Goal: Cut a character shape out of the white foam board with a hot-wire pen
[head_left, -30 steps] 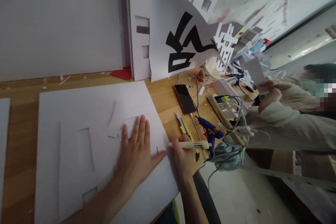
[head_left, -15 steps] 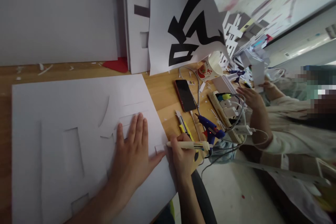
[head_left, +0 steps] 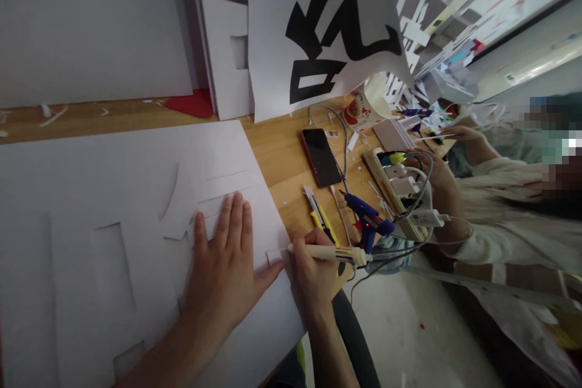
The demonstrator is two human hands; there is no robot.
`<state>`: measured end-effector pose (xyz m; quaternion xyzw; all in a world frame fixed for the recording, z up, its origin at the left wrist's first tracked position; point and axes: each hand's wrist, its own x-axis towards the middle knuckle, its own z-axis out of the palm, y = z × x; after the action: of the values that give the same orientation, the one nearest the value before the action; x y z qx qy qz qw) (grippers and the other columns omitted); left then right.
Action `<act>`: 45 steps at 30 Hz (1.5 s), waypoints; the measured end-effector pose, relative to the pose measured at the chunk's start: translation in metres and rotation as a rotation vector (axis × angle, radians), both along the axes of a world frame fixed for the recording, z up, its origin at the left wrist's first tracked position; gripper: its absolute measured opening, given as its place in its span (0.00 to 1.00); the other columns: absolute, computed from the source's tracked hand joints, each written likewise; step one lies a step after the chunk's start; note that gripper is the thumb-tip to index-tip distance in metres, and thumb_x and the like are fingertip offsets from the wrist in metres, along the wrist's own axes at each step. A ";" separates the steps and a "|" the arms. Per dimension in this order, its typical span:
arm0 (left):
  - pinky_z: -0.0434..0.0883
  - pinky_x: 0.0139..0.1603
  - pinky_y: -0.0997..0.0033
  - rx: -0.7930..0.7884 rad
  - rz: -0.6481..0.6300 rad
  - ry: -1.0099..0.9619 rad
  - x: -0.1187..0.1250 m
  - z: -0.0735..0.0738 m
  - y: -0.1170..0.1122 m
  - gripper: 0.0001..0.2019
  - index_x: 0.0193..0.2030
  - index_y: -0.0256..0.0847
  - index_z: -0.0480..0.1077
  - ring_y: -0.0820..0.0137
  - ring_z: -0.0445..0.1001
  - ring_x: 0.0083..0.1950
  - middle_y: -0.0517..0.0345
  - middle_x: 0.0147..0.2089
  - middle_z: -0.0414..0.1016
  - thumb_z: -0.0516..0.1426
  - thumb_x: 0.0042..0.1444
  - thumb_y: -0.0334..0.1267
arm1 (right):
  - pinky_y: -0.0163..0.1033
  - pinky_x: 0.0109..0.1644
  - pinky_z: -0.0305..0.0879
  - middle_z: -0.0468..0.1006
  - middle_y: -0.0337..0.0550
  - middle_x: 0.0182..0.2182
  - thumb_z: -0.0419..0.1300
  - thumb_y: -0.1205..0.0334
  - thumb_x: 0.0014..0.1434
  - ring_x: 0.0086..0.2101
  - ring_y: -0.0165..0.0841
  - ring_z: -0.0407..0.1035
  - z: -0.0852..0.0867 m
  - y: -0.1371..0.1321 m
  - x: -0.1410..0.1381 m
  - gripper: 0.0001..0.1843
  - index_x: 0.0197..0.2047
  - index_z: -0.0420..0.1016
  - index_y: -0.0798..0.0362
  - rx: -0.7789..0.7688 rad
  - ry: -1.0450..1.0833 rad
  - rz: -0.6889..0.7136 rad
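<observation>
A large white board [head_left: 218, 145] with cut-out openings lies flat before me. My left hand [head_left: 227, 260] presses on it with fingers spread, its thumb beside a small rectangular cut-out [head_left: 274, 256] near the right edge. In my right hand [head_left: 316, 270] is a thick, pale multi-colour pen [head_left: 336, 253], its tip touching the board close to that cut-out. Just beyond my right hand lie a yellow utility knife [head_left: 319, 215] and a blue hot glue gun [head_left: 367, 218].
A phone [head_left: 321, 157], a paper cup [head_left: 366, 110] and a power strip [head_left: 395, 194] with cables occupy the wooden table [head_left: 273, 160]. A sheet with a black character [head_left: 268, 24] leans at the back. Across the right side, a co-worker's hands [head_left: 436, 176] handle a thin white piece.
The view has shifted slightly, so the board sits a little further left. My hands keep their places on it. The co-worker's hands and white piece have moved lower.
</observation>
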<state>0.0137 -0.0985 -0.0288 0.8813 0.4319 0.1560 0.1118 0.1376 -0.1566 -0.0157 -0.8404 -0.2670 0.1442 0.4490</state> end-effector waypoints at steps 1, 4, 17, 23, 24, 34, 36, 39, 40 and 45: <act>0.34 0.72 0.36 -0.004 0.000 -0.001 0.000 0.000 0.000 0.44 0.71 0.18 0.48 0.48 0.46 0.75 0.29 0.74 0.44 0.45 0.61 0.59 | 0.34 0.26 0.51 0.57 0.29 0.16 0.58 0.57 0.55 0.20 0.26 0.52 0.000 -0.001 0.000 0.18 0.19 0.56 0.49 0.004 0.006 0.000; 0.33 0.72 0.37 -0.004 -0.001 -0.004 0.000 0.000 0.000 0.44 0.71 0.18 0.48 0.49 0.46 0.75 0.29 0.74 0.44 0.45 0.61 0.59 | 0.34 0.26 0.50 0.56 0.28 0.16 0.59 0.58 0.54 0.21 0.25 0.51 -0.002 -0.003 0.000 0.18 0.19 0.55 0.49 0.027 0.027 0.010; 0.32 0.72 0.36 0.012 -0.017 0.051 -0.002 0.003 -0.001 0.46 0.70 0.16 0.48 0.48 0.45 0.75 0.28 0.74 0.43 0.47 0.61 0.60 | 0.34 0.25 0.48 0.53 0.27 0.17 0.58 0.63 0.54 0.20 0.25 0.50 -0.002 -0.017 -0.003 0.17 0.20 0.52 0.49 0.053 -0.023 0.040; 0.33 0.71 0.35 0.004 -0.016 0.068 -0.003 0.003 -0.001 0.47 0.70 0.16 0.47 0.48 0.44 0.76 0.29 0.74 0.42 0.50 0.59 0.59 | 0.34 0.24 0.47 0.53 0.27 0.15 0.58 0.62 0.51 0.19 0.24 0.49 -0.004 -0.025 -0.006 0.17 0.19 0.53 0.49 0.063 -0.091 0.010; 0.33 0.72 0.35 0.003 -0.017 0.074 -0.003 0.004 -0.001 0.48 0.70 0.16 0.47 0.48 0.43 0.76 0.29 0.74 0.41 0.50 0.59 0.60 | 0.34 0.24 0.47 0.53 0.27 0.15 0.58 0.62 0.51 0.19 0.24 0.49 -0.005 -0.026 -0.007 0.17 0.19 0.53 0.49 0.066 -0.098 0.005; 0.33 0.72 0.35 -0.024 -0.025 0.046 -0.006 0.006 -0.001 0.50 0.71 0.16 0.46 0.48 0.41 0.76 0.29 0.74 0.41 0.50 0.59 0.63 | 0.33 0.22 0.48 0.53 0.27 0.13 0.57 0.62 0.49 0.18 0.24 0.49 -0.007 -0.037 -0.017 0.17 0.17 0.52 0.48 0.097 -0.205 -0.046; 0.33 0.72 0.35 -0.025 -0.028 0.040 -0.007 0.007 -0.001 0.50 0.71 0.16 0.46 0.48 0.41 0.76 0.28 0.74 0.41 0.50 0.58 0.63 | 0.33 0.22 0.48 0.53 0.27 0.13 0.57 0.62 0.49 0.18 0.24 0.49 -0.006 -0.038 -0.018 0.17 0.17 0.52 0.48 0.101 -0.237 -0.043; 0.33 0.72 0.35 -0.028 -0.028 0.045 -0.007 0.007 -0.001 0.51 0.70 0.16 0.47 0.48 0.41 0.76 0.28 0.74 0.41 0.51 0.58 0.64 | 0.33 0.23 0.48 0.53 0.26 0.13 0.57 0.62 0.49 0.17 0.24 0.48 -0.008 -0.040 -0.019 0.18 0.17 0.51 0.48 0.110 -0.280 -0.035; 0.33 0.72 0.35 -0.029 -0.027 0.047 -0.008 0.007 -0.001 0.51 0.70 0.16 0.47 0.48 0.41 0.76 0.28 0.74 0.41 0.51 0.57 0.64 | 0.33 0.23 0.48 0.53 0.26 0.13 0.57 0.62 0.49 0.18 0.24 0.48 -0.009 -0.040 -0.019 0.18 0.17 0.51 0.48 0.113 -0.291 -0.032; 0.33 0.71 0.35 -0.031 -0.030 0.033 -0.009 0.006 -0.001 0.51 0.70 0.16 0.46 0.48 0.41 0.76 0.27 0.74 0.40 0.51 0.58 0.64 | 0.33 0.23 0.48 0.52 0.26 0.14 0.56 0.62 0.50 0.18 0.24 0.48 -0.013 -0.042 -0.019 0.17 0.17 0.50 0.47 0.117 -0.329 -0.020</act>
<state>0.0049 -0.0993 -0.0224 0.8883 0.4227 0.1328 0.1207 0.1184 -0.1990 -0.0288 -0.8277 -0.3365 -0.0156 0.4488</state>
